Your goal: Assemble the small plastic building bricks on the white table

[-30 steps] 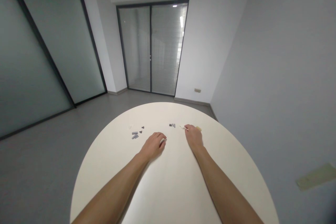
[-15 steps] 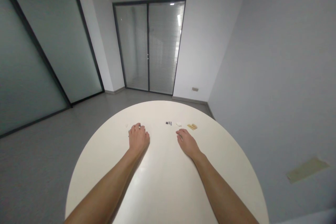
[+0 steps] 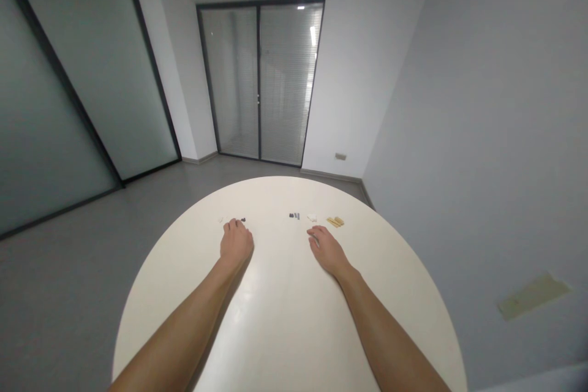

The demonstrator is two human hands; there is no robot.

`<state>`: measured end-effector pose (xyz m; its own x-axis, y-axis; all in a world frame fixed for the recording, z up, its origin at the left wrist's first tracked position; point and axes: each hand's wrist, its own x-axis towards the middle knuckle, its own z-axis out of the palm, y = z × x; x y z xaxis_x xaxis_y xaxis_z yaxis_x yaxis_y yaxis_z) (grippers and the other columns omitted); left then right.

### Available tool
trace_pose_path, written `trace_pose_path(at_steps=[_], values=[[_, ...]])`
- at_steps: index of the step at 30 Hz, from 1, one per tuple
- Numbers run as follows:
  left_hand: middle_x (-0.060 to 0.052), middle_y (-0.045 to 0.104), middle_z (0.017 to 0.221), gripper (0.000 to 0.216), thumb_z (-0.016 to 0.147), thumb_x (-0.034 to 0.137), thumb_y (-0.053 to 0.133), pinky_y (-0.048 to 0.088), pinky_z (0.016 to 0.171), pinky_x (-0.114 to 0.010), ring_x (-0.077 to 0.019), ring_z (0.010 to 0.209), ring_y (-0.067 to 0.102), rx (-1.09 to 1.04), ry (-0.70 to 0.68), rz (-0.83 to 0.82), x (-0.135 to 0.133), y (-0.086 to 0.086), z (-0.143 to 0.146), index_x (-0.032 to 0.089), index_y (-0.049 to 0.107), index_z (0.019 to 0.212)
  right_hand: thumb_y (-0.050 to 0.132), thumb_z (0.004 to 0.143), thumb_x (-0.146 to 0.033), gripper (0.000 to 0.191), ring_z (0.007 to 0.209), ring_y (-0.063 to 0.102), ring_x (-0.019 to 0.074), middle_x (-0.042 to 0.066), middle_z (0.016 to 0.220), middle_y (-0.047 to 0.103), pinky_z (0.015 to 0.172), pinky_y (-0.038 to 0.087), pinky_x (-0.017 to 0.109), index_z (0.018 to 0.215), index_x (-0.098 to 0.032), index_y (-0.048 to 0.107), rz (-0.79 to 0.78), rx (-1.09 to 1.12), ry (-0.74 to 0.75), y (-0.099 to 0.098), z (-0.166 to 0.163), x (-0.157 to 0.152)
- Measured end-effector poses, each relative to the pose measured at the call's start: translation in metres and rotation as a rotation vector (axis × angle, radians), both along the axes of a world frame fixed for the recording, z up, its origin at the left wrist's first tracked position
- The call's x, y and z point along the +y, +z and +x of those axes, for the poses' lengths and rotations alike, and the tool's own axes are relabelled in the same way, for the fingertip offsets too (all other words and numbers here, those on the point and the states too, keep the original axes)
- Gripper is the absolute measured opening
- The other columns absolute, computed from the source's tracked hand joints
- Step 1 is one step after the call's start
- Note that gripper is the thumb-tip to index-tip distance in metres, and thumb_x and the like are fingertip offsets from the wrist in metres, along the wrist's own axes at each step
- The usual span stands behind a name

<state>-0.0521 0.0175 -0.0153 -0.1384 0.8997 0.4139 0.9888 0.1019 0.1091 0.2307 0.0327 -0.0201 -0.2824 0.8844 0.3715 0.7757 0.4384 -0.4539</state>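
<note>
My left hand (image 3: 236,243) is palm down over the left part of the white round table (image 3: 285,318). Its fingers are bent and a little apart, and nothing shows between them. Just beyond its fingertips lies a small dark piece (image 3: 243,219); a small white piece (image 3: 220,220) is at its upper left. My right hand (image 3: 327,249) rests on the table with fingers loosely curved and the thumb apart, holding nothing I can see. Beyond it are small white pieces (image 3: 312,217), with yellow strips (image 3: 335,221) to the right and dark and grey pieces (image 3: 294,216) to the left.
The table's rounded far edge (image 3: 275,177) lies just past the small pieces. Behind it stands a glass door (image 3: 260,82) with blinds. Frosted panels (image 3: 101,73) are on the left, and a plain wall (image 3: 496,135) with a strip of tape (image 3: 533,297) is on the right.
My left hand has shifted slightly left and nearer to me, away from the dark piece, which now shows clear of the fingers. The right hand has stayed in place.
</note>
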Motion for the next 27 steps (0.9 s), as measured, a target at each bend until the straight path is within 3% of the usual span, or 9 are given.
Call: trace_pose_path(at_steps=[6,17,23,27], values=[[-0.018,0.06,0.113,0.036,0.086,0.001,0.037,0.046,0.091,-0.037,-0.0288,0.108,0.053,-0.067,-0.036,-0.023,0.005,-0.004,-0.015,0.009,0.067,0.104,0.046,0.094,-0.018,0.03,0.123,0.052,0.02,0.011,0.126,0.059,0.109,0.039,0.035,0.117,-0.016,0.064,0.002,-0.007,0.0,0.0,0.0,0.0],[-0.013,0.064,0.101,0.033,0.091,0.01,0.039,0.049,0.087,-0.037,-0.026,0.097,0.06,-0.162,-0.088,0.048,0.009,0.001,-0.023,0.014,0.067,0.107,0.048,0.093,-0.017,0.029,0.119,0.054,0.0204,0.012,0.121,0.061,0.107,0.04,0.035,0.116,-0.014,0.065,0.025,-0.009,0.002,0.002,-0.001,0.0],[-0.007,0.068,0.105,0.022,0.09,0.015,0.05,0.051,0.086,-0.034,-0.0208,0.094,0.064,-0.414,-0.43,0.067,-0.002,0.009,0.021,0.019,0.063,0.107,0.05,0.092,-0.015,0.025,0.113,0.057,0.0205,0.01,0.114,0.065,0.103,0.041,0.034,0.109,-0.015,0.068,0.037,0.01,0.036,0.007,-0.006,-0.005],[-0.004,0.068,0.105,0.026,0.088,0.011,0.049,0.052,0.084,-0.03,-0.0171,0.091,0.066,-0.461,-0.698,0.018,-0.014,0.008,0.048,0.022,0.062,0.109,0.056,0.093,-0.025,0.021,0.105,0.061,0.0198,0.007,0.109,0.069,0.097,0.044,0.033,0.109,-0.02,0.068,0.011,0.1,0.137,0.018,-0.025,-0.019]])
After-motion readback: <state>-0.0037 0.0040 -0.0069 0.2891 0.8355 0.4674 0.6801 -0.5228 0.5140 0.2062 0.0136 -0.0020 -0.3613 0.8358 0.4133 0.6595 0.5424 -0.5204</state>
